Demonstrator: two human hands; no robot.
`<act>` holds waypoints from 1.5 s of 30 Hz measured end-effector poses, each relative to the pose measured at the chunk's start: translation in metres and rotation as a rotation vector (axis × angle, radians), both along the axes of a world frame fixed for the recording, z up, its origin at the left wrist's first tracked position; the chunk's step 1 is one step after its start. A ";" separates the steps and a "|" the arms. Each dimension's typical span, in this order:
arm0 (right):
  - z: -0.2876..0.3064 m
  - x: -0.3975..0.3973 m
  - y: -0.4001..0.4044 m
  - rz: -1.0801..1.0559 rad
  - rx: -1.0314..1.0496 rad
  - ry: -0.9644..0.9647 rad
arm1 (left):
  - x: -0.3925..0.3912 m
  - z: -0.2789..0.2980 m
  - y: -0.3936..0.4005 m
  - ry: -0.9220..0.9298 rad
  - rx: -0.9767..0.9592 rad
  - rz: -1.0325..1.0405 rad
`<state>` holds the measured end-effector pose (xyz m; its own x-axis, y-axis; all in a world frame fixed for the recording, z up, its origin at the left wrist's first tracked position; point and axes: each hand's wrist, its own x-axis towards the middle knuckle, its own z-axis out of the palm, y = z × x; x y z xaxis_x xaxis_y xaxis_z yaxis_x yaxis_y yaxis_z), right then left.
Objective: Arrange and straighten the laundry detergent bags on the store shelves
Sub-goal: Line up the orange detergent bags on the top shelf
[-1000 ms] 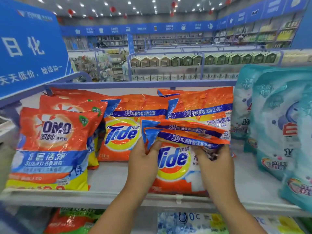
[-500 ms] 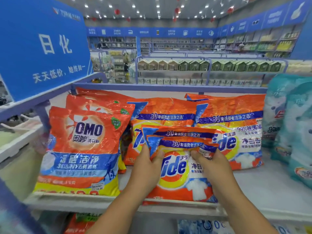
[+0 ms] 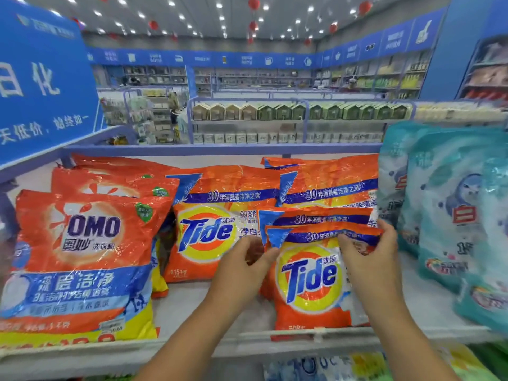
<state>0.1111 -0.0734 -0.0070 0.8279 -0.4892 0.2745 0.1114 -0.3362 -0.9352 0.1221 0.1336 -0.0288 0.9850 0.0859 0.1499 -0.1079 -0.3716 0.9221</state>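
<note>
1. The small Tide bag [image 3: 310,281] stands at the front of the shelf [image 3: 192,306], its base against the front lip and its long axis vertical. It leans back on a second small Tide bag [image 3: 316,215] just behind it.
2. The left hand [image 3: 242,273] is at the small Tide bag's upper left corner. Its thumb and fingers appear to pinch that corner, but the contact is partly hidden.
3. The right hand [image 3: 371,259] grips the top right edge, with its fingers curled over the blue band.
4. Key relation: the bag body hangs below both grips, which sit at its two top corners. Both hands are equally near, so the next shift should be a two-handed slide or tilt.
5. Neighbours: a large Tide bag [image 3: 214,226] lies to the left rear and another large Tide bag [image 3: 330,185] behind. OMO bags [image 3: 82,257] are stacked further left. Teal detergent bags [image 3: 450,204] stand near on the right.
6. Judgement: the front bag looks almost upright. Squaring it with the bag behind remains to be done.
7. No containers are in view. The shelf carries only bags.
</note>
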 end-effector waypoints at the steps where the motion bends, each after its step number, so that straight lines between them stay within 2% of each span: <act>1: 0.004 -0.004 0.008 -0.040 -0.128 -0.027 | -0.001 0.003 0.010 -0.027 0.035 0.040; 4: 0.021 -0.016 0.043 -0.037 -0.466 -0.260 | 0.001 0.008 0.043 -0.121 0.203 0.197; 6: 0.025 -0.020 0.073 0.179 -0.463 -0.357 | 0.003 0.010 0.062 -0.196 0.333 0.311; 8: 0.020 -0.021 0.104 0.477 -0.311 -0.258 | 0.008 0.007 0.075 -0.207 0.380 0.371; 10: 0.011 -0.013 0.130 0.620 -0.297 -0.068 | 0.009 0.004 0.081 -0.099 0.342 0.362; 12: 0.000 0.003 0.146 0.613 -0.376 0.045 | 0.010 -0.003 0.085 -0.029 0.302 0.347; 17: -0.007 0.024 0.154 0.531 -0.330 0.275 | 0.013 -0.012 0.093 0.017 0.259 0.354; 23: -0.005 0.037 0.134 0.344 -0.376 0.291 | 0.031 -0.016 0.101 0.106 0.129 0.362; 31: -0.022 0.067 0.144 0.318 -0.262 0.366 | 0.032 -0.024 0.102 0.042 0.037 0.371; 34: -0.024 0.069 0.149 0.242 -0.195 0.249 | 0.028 -0.027 0.102 0.004 0.012 0.363; 38: -0.007 0.057 0.160 0.185 -0.306 0.088 | 0.026 -0.025 0.102 -0.021 -0.043 0.357; 41: 0.020 0.046 0.164 0.217 -0.354 -0.013 | 0.025 -0.023 0.105 -0.028 -0.181 0.323; 45: 0.051 0.028 0.151 0.302 -0.241 -0.144 | 0.015 -0.006 0.102 -0.103 -0.384 0.261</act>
